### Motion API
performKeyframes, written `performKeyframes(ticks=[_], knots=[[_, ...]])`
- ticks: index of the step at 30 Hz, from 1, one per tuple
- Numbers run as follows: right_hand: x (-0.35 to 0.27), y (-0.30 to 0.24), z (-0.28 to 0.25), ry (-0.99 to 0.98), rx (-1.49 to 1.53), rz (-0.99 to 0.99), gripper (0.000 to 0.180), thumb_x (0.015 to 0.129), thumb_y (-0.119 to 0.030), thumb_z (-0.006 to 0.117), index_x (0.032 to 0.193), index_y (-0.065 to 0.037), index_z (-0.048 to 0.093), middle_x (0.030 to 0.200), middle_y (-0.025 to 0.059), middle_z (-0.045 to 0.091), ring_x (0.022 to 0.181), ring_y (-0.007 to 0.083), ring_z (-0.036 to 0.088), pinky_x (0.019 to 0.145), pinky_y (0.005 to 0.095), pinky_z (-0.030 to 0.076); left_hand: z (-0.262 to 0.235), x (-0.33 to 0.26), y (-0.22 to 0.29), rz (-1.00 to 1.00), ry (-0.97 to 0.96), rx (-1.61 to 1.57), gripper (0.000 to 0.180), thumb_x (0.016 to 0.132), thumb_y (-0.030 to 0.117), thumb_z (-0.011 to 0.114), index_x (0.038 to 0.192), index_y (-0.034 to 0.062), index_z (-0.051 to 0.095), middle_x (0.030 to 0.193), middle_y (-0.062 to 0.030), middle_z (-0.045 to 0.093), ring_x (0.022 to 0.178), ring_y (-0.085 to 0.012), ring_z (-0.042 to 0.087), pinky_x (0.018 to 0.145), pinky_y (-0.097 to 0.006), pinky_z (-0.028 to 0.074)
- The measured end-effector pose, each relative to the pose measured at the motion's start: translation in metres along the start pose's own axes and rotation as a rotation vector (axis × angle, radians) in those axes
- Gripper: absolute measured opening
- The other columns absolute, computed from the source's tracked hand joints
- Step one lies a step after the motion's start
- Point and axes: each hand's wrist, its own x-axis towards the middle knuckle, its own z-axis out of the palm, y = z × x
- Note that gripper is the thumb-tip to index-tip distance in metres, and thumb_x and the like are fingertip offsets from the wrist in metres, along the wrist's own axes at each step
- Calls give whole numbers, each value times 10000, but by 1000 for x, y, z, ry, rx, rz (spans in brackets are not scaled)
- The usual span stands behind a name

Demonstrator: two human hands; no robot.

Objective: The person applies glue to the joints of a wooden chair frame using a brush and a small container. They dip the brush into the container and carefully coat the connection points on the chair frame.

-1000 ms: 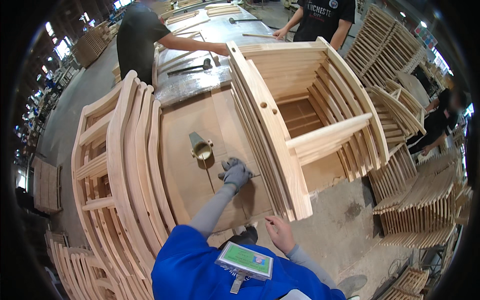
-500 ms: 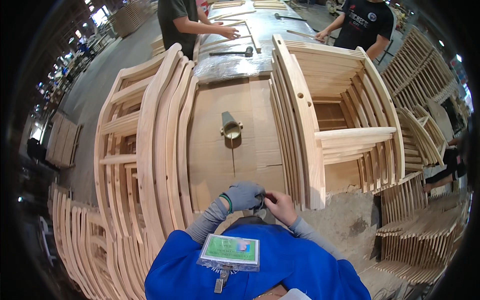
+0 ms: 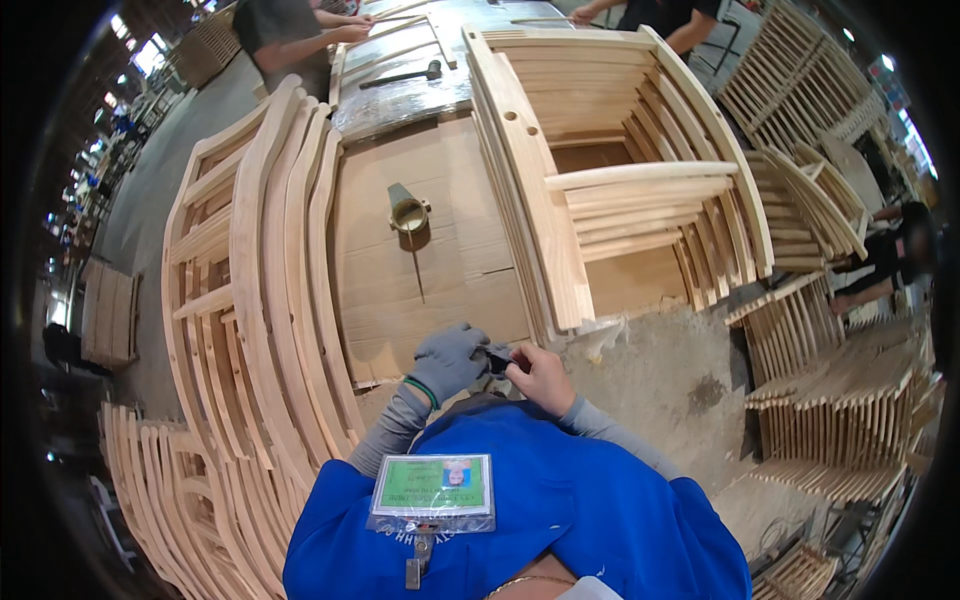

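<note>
In front of my body my two hands are close together. My left hand (image 3: pixel 450 362) wears a grey glove, with its fingers bent around one side of a small dark, limp-looking thing (image 3: pixel 496 360). Bare, my right hand (image 3: pixel 540 378) pinches the other side of it between thumb and fingers. What kind of thing it is stays unclear, as the fingers cover much of it. Beyond my hands, a greenish cup-like container (image 3: pixel 409 213) with pale contents lies on the cardboard sheet (image 3: pixel 455 185). A thin stick (image 3: pixel 417 268) extends from it toward me.
Stacked wooden chair frames stand left (image 3: pixel 262 240) and right (image 3: pixel 560 240) of the cardboard. A black mallet (image 3: pixel 432 71) lies on the wrapped table (image 3: pixel 400 105) beyond, where two people work. More wooden frames (image 3: pixel 830 400) are piled at the far right.
My view has shifted, so the frames and container appear farther left and higher. My hands stay together at the dark thing, more of which now shows. The far-left person's arms have moved.
</note>
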Motion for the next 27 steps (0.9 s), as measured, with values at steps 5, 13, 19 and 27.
performKeyframes(ticks=[5,13,19,27], knots=[[-25,-2,-2,47,86,-3,184,755,-135,605,852,19,579,716,165,610,636,263,606,601,353,478,27,-18,13,-241,29,-245,377,800,299,598,1069,35,592,911,-172,637,869,-315,616,735,-382,489],[-45,27,-14,221,-62,-42,127,747,-94,600,810,9,559,738,175,593,653,313,585,592,378,465,48,-38,26,-254,135,-602,262,826,170,601,1018,-8,589,775,-141,654,663,-172,652,569,-291,498],[-62,-28,-32,298,-45,-522,162,747,13,585,909,20,589,885,178,615,786,339,605,700,410,489,47,-41,48,4,409,-277,188,827,171,608,935,19,627,810,-149,655,707,-285,644,619,-346,497],[-63,37,5,20,637,183,292,810,30,458,1055,15,615,932,130,651,826,242,630,723,349,501,59,-56,97,254,446,-66,309,785,115,587,1094,105,585,869,-104,601,774,-292,592,639,-377,468]])
